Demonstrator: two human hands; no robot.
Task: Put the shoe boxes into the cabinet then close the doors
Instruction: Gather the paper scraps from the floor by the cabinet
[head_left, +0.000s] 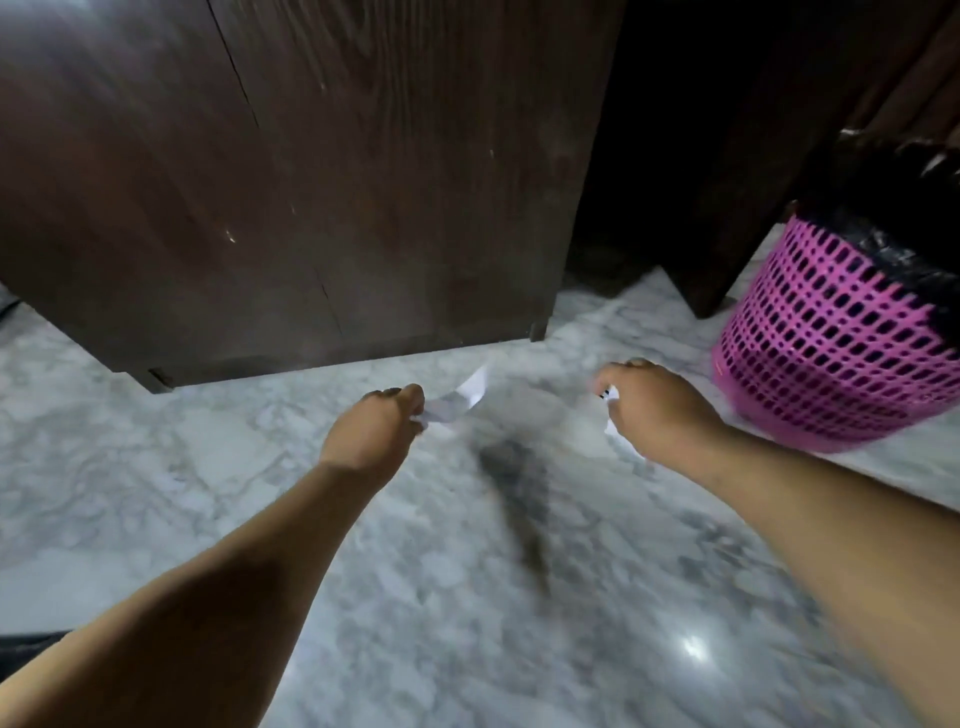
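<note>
I see the marble floor (467, 597) filling most of the view, pale with grey veining, a dark smear on it between my forearms and a bright glare spot lower right. Open floor stretches from the bottom edge up to the furniture.

The cabinet (322, 171) comes next: dark brown wood grain, its two doors (415, 182) shut, one thin seam running down between them. Its bottom edge stands just above the floor on short feet at the left and right corners. To its right is a dark gap, then another dark wooden leg reaching the floor.

No shoe boxes show anywhere in this view; I cannot tell where they are.

At the right edge stands a pink lattice basket (831, 353) lined with a black bag, resting on the floor near my right wrist.

My left hand (379, 426) hangs low in front of the cabinet's lower edge, fingers curled and pinching a white paper scrap (462, 400) that sticks out to the right. My right hand (654, 405) is also curled, gripping a second white scrap (613, 410) that carries a small dark mark, too blurred to read. The two hands are well apart. I find no legible brand or writing.
</note>
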